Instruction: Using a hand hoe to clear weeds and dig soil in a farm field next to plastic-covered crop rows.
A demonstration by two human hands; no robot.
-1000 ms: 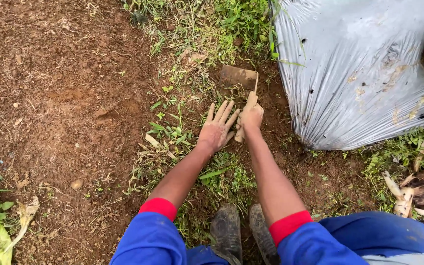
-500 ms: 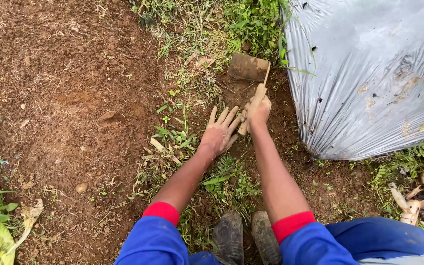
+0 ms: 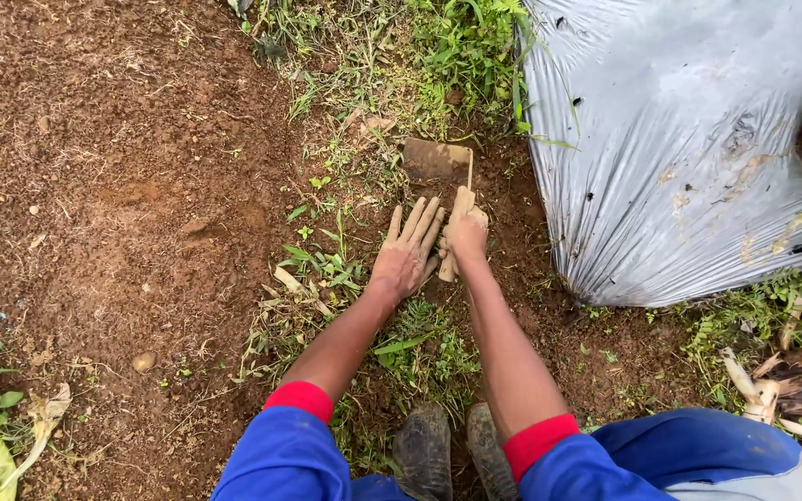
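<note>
Hoe [image 3: 438,160] seen at frame centre, blade sunk in soil beside weeds [image 3: 327,260]. Wooden handle gripped tight by right hand [image 3: 467,234]. Left hand [image 3: 406,255] spread flat on ground, nothing held. Bare soil left of frame; grass patch below hands uncleared.

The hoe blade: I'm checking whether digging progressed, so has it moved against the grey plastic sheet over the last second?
Cannot tell. The hoe blade keeps about the same gap from the grey plastic sheet; the camera shifted, and no clear displacement shows.

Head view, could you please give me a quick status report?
Right hand grips hand hoe. Left hand flat, open on soil. Grey plastic sheet close right.
</note>
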